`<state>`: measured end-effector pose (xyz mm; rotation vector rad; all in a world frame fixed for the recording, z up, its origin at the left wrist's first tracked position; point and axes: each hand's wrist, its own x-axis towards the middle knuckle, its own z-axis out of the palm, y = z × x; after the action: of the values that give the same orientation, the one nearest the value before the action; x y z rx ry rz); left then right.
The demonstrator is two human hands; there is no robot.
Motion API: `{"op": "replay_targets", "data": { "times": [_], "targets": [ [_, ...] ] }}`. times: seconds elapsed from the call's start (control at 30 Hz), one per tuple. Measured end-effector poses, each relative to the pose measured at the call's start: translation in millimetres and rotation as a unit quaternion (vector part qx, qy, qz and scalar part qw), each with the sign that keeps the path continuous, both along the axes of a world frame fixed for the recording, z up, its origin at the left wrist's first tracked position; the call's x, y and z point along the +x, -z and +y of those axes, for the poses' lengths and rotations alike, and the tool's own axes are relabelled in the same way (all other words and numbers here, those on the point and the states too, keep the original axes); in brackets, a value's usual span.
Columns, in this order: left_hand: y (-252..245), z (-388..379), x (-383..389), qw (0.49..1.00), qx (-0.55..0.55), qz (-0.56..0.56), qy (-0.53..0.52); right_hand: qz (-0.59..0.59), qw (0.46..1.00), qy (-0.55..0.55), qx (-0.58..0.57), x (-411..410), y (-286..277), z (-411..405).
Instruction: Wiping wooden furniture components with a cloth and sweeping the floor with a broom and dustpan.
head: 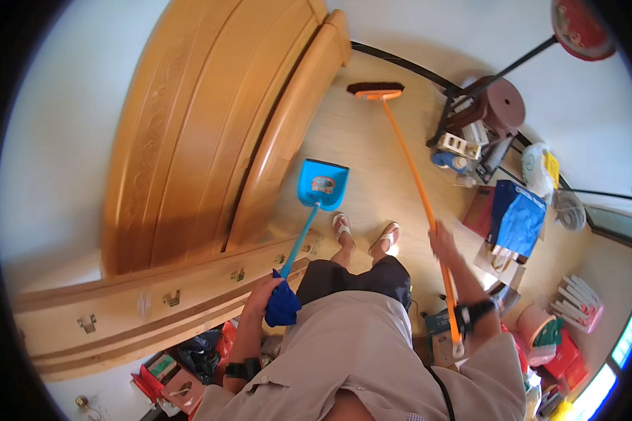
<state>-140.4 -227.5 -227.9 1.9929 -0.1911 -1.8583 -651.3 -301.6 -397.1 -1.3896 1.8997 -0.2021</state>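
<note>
My right hand (444, 244) is closed around the orange handle of a push-style broom (415, 173). Its dark bristle head (376, 88) rests on the floor ahead, near the far end of the wooden bed frame. My left hand (264, 296) grips the upper end of a light-blue dustpan's long handle (301, 237), together with a crumpled dark-blue cloth (283, 306). The dustpan's blue scoop (322, 185) lies in front of my feet, with a label inside it. No debris can be made out in the scoop.
A varnished wooden headboard (205, 131) and a rail with metal brackets (171, 298) stand on the left. On the right are a blue shopping bag (521, 218), a brown roll (505, 103), a blue bottle (449, 161), a fan (570, 210) and a pink container (584, 313). Red bags lie behind.
</note>
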Motion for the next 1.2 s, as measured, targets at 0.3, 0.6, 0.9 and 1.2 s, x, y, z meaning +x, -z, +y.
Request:
{"op": "replay_targets", "data": {
  "times": [0.3,0.6,0.9,1.2],
  "targets": [
    [-29.8,12.8,-29.0,0.999,0.031,-0.01,0.004,0.003,0.993,-0.113,0.025,23.7,110.1,-208.1],
    [-14.9,25.4,-25.5,0.997,0.035,-0.043,-0.052,0.04,0.982,-0.097,0.158,-32.0,17.1,11.3],
    [6.5,31.5,-37.5,0.988,-0.004,0.031,-0.148,0.101,0.968,-0.088,0.211,-138.3,-143.6,191.7],
    [-38.0,64.2,-72.3,0.964,-0.011,0.098,-0.247,0.076,0.97,-0.175,0.153,-55.1,-65.3,65.4]
  ]
}}
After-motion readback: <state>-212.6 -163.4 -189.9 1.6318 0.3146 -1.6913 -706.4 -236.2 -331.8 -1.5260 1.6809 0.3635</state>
